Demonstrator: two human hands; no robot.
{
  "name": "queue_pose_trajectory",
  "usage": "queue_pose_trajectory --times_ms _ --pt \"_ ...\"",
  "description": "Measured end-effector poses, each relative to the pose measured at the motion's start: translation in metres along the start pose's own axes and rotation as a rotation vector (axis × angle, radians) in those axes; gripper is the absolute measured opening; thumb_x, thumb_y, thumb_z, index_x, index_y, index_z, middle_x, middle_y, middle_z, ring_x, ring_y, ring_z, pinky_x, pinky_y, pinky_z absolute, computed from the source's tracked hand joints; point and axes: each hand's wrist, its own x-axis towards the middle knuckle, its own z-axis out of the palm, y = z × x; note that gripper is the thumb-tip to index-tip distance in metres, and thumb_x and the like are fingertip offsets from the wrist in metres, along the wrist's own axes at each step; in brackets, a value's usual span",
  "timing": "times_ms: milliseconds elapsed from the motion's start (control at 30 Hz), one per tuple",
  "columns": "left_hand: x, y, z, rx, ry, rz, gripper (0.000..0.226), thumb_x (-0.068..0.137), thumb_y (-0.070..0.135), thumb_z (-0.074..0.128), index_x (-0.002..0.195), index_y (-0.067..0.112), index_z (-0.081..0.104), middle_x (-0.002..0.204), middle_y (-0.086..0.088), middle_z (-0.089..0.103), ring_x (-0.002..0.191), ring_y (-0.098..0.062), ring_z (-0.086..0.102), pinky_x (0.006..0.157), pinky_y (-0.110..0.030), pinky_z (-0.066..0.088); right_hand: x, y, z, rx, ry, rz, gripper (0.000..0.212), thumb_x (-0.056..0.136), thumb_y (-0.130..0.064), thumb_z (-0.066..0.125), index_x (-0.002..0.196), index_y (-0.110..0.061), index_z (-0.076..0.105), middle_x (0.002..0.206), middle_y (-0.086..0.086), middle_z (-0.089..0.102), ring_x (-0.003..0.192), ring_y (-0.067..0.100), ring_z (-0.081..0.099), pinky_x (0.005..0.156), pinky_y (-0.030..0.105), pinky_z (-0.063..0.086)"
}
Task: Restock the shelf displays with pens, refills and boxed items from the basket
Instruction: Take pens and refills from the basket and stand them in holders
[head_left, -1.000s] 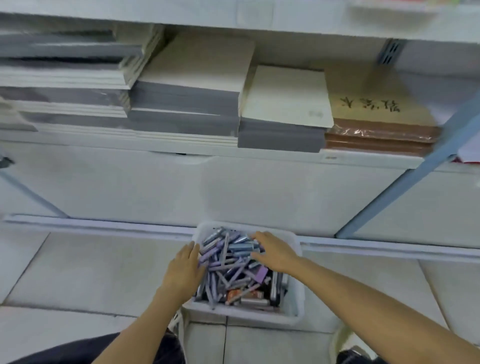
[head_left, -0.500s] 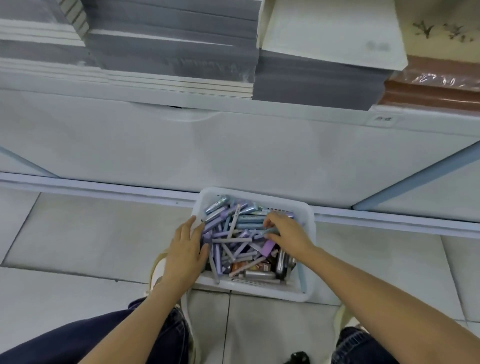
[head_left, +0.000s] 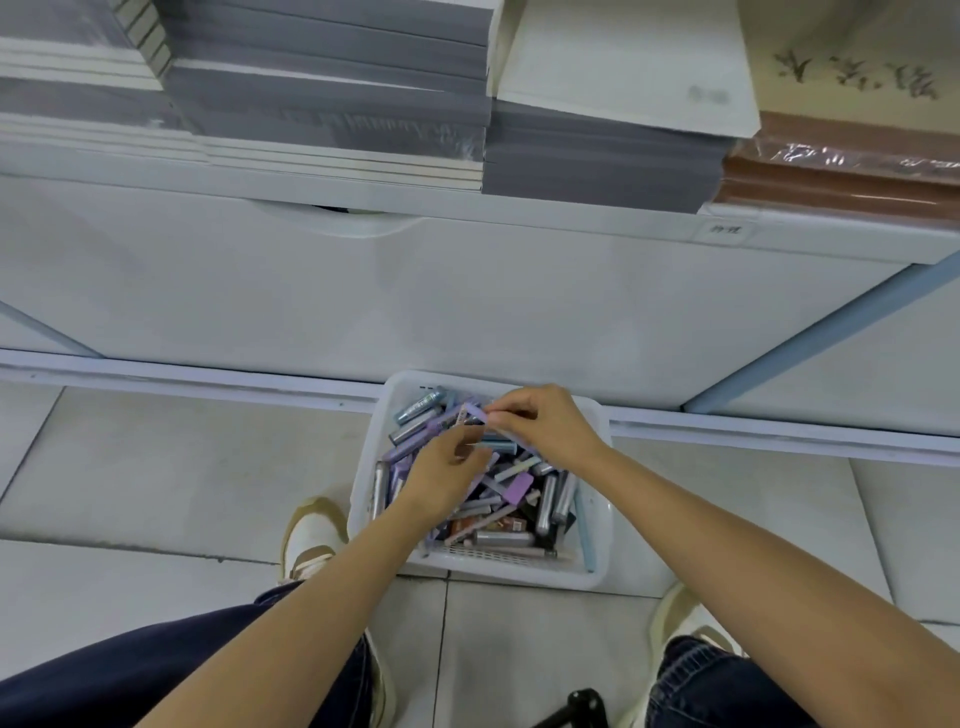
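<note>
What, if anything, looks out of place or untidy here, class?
The pens and boxed items lie criss-crossed in a loose heap in the white basket, unsorted. Nothing has spilled onto the floor tiles.

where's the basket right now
In the head view, the white basket sits on the tiled floor just right of centre, by the shelf unit's base.

Pale tiled floor (head_left: 156, 467); white shelving (head_left: 415, 291) (blue struts (head_left: 810, 343)).
</note>
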Motion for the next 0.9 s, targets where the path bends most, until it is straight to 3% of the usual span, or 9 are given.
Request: queue_pose_trajectory --times_ms 133,200,300,367,467,567,700,800,900 --pt "0.005 0.006 0.007 -0.194 -0.121 0.076 0.037 0.098 0.023 0.055 0.134 0.022 0.05 0.134 0.002 0.056 0.121 -0.008 0.053 0.096 -0.021 0.048 0.005 -0.022 -0.003 0.242 -0.033 0.025 0.013 0.09 -0.01 0.066 0.1 -0.01 0.074 0.083 0.001 0.075 0.058 0.004 0.06 0.06 0.018 0.05" --pt "0.006 0.01 0.01 -0.258 -0.174 0.089 0.024 0.1 0.025 0.051 0.123 0.029 0.054 0.125 0.006 0.061 0.114 -0.003 0.056 0.09 -0.016 0.049 0.007 -0.028 -0.004 0.33 -0.043 0.053 0.016 0.091 -0.011 0.065 0.104 -0.004 0.072 0.086 0.008 0.075 0.057 0.013 0.057 0.063 0.025 0.052" --pt "0.009 0.006 0.007 -0.219 -0.167 0.072 0.02 0.104 0.021 0.042 0.115 0.023 0.058 0.114 0.003 0.064 0.11 -0.012 0.058 0.099 -0.028 0.045 0.008 -0.027 -0.005 0.462 -0.03 0.103 0.018 0.091 -0.007 0.064 0.107 -0.001 0.069 0.09 0.011 0.074 0.063 0.017 0.065 0.068 0.025 0.055" --pt "0.009 0.002 0.005 -0.223 -0.126 0.042 0.024 0.105 0.015 0.037 0.106 0.01 0.06 0.095 -0.007 0.062 0.09 -0.022 0.058 0.087 -0.035 0.048 0.007 -0.02 -0.005 0.494 -0.048 0.125 0.02 0.092 -0.005 0.061 0.111 0.0 0.066 0.101 0.015 0.073 0.086 0.028 0.071 0.076 0.03 0.058" --pt "0.01 -0.007 -0.002 -0.251 0.017 -0.048 0.028 0.104 0.01 0.034 0.094 0.012 0.059 0.072 -0.003 0.053 0.063 -0.014 0.046 0.056 -0.019 0.044 0.007 -0.008 -0.002 0.501 -0.078 0.151 0.021 0.092 -0.003 0.06 0.113 -0.002 0.064 0.101 0.012 0.072 0.089 0.019 0.071 0.074 0.026 0.057" --pt "0.011 -0.023 -0.02 -0.22 0.11 -0.082 0.029 0.103 0.014 0.035 0.082 0.012 0.054 0.062 0.0 0.041 0.054 -0.012 0.033 0.048 -0.02 0.032 0.009 0.004 0.007 0.399 -0.081 0.242 0.019 0.094 -0.008 0.06 0.112 -0.002 0.064 0.101 0.015 0.072 0.082 0.016 0.071 0.065 0.021 0.055" --pt "0.008 -0.04 -0.046 -0.16 0.208 -0.051 0.037 0.104 0.035 0.038 0.08 0.012 0.056 0.06 0.003 0.044 0.051 -0.009 0.036 0.051 -0.022 0.032 0.003 0.026 0.027 -0.102 -0.219 0.518 0.033 0.097 -0.027 0.057 0.098 0.004 0.068 0.086 0.02 0.071 0.066 0.022 0.067 0.063 0.027 0.057" --pt "0.006 -0.05 -0.051 -0.083 0.245 -0.02 0.032 0.105 0.026 0.037 0.089 0.01 0.06 0.063 0.003 0.048 0.055 -0.011 0.042 0.056 -0.026 0.037 -0.007 0.033 0.057 -0.267 -0.134 0.43 0.043 0.093 -0.038 0.061 0.091 0.005 0.068 0.072 0.014 0.061 0.065 0.023 0.058 0.061 0.029 0.043" --pt "0.005 -0.057 -0.052 -0.032 0.263 -0.026 0.03 0.105 0.024 0.036 0.094 0.01 0.06 0.067 -0.001 0.051 0.06 -0.015 0.044 0.06 -0.031 0.038 -0.011 0.027 0.082 -0.183 -0.031 0.349 0.039 0.089 -0.04 0.066 0.106 -0.005 0.059 0.095 -0.001 0.06 0.084 0.013 0.058 0.071 0.03 0.044"
